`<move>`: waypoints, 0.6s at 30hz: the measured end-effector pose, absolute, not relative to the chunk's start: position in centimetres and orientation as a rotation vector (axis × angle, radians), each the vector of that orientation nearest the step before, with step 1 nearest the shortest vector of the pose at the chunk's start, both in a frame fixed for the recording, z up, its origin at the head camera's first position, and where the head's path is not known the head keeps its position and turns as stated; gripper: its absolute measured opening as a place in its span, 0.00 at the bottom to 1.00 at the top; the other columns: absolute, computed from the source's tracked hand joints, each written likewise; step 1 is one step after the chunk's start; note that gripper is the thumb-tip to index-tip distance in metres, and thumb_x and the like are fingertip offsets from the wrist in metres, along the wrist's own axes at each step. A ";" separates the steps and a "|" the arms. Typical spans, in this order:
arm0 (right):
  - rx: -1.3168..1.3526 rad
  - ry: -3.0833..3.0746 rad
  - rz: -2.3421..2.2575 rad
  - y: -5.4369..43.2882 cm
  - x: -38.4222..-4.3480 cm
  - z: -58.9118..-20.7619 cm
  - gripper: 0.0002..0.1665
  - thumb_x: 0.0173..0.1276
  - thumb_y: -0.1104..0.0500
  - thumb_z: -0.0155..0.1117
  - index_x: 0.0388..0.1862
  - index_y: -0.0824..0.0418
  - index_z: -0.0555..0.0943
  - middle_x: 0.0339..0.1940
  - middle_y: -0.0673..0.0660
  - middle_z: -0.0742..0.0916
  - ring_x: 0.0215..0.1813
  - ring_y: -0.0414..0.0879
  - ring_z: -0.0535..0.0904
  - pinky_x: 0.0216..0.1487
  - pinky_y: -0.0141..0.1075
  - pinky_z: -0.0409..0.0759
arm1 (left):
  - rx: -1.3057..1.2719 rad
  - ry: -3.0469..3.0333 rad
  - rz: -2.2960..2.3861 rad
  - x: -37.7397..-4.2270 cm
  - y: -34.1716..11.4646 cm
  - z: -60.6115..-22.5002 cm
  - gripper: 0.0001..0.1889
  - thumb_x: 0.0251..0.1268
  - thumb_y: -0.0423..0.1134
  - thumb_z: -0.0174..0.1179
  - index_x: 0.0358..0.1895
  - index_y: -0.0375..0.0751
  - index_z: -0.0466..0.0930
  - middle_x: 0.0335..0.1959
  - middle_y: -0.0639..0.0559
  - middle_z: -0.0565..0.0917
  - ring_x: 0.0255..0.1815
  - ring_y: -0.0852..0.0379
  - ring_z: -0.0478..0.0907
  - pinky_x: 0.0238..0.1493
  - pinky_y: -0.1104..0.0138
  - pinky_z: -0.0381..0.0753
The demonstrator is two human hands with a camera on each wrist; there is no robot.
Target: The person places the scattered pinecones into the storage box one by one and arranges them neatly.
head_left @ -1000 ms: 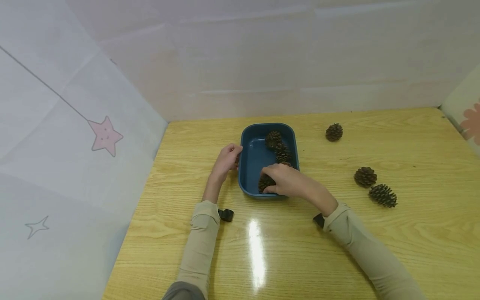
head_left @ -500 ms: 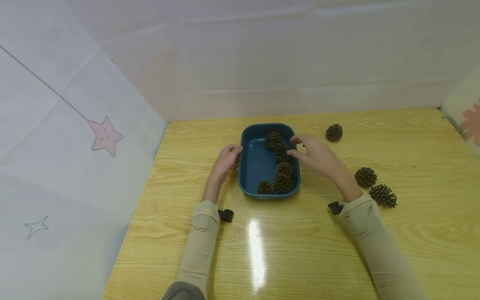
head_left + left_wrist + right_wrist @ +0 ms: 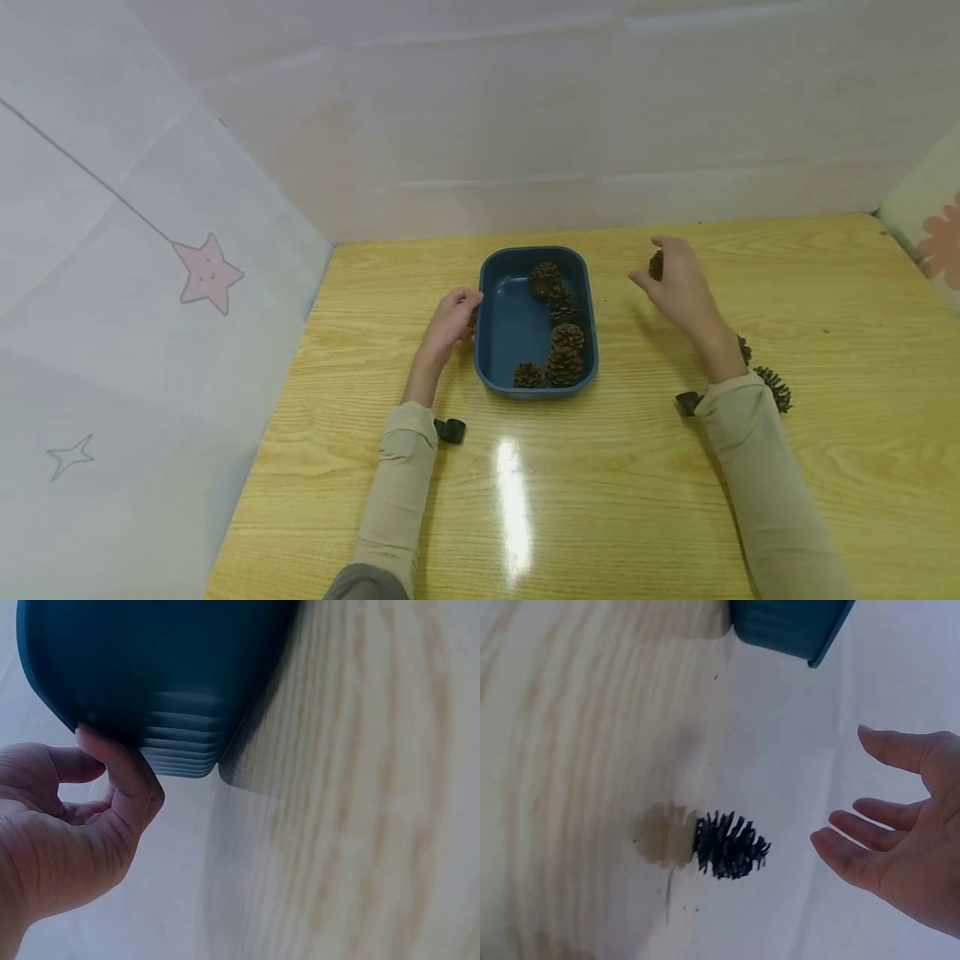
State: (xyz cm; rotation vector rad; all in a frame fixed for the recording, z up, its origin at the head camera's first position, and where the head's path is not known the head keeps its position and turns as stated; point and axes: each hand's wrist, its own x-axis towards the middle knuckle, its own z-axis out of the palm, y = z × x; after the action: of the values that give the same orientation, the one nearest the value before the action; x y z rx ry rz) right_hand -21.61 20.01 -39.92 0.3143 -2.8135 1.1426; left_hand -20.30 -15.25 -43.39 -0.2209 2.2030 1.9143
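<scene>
A blue plastic bin [image 3: 512, 333] stands on the table with several brown pine cones [image 3: 567, 337] along its right side and front. My left hand [image 3: 452, 321] grips the bin's left rim with bent fingers, seen closer in the left wrist view, where fingertips [image 3: 91, 739] meet the rim. My right hand [image 3: 681, 287] is over the far pine cone [image 3: 656, 265], partly covering it in the head view. In the right wrist view its thumb and fingers [image 3: 845, 847] are spread, apart from that pine cone [image 3: 731, 846].
Two more pine cones lie right of the bin, one [image 3: 744, 350] mostly behind my right wrist and a darker one [image 3: 776, 390] beside the sleeve. A pale wall sheet [image 3: 480, 150] borders the table [image 3: 360, 350] at the back and left.
My right hand let go of a pine cone in the bin's front, rose over the right rim and moved right to the far pine cone. My left hand stayed at the rim.
</scene>
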 end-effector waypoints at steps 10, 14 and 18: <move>0.308 -2.972 1.136 21.7 -22.6 -41.2 0.50 0.77 0.58 0.64 0.80 0.78 0.46 0.78 0.82 0.56 0.79 0.76 0.50 0.75 0.67 0.54 | -0.210 2.201 1.914 -20.3 -15.2 -43.3 0.13 0.83 0.44 0.52 0.45 0.36 0.76 0.32 0.48 0.75 0.25 0.57 0.70 0.28 0.67 0.73; 0.287 -3.049 1.087 22.0 -22.6 -41.2 0.51 0.78 0.56 0.63 0.81 0.78 0.44 0.76 0.85 0.55 0.76 0.79 0.53 0.72 0.69 0.59 | -0.218 2.206 1.904 -20.3 -15.2 -43.3 0.13 0.83 0.45 0.52 0.45 0.36 0.76 0.32 0.49 0.75 0.25 0.57 0.71 0.27 0.67 0.73; 0.270 -3.079 1.011 22.2 -22.5 -41.1 0.49 0.80 0.54 0.61 0.81 0.78 0.45 0.74 0.86 0.56 0.71 0.80 0.58 0.69 0.70 0.62 | -0.221 2.206 1.908 -20.2 -15.2 -43.2 0.13 0.83 0.44 0.52 0.44 0.36 0.76 0.32 0.49 0.75 0.25 0.57 0.70 0.27 0.67 0.72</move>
State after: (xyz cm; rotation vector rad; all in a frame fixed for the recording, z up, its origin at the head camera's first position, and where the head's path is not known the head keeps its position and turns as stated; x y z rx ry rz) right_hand -22.48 22.19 -41.15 0.2700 -3.0786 1.0105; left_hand -20.22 -15.24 -43.24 -0.2212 2.2062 1.9076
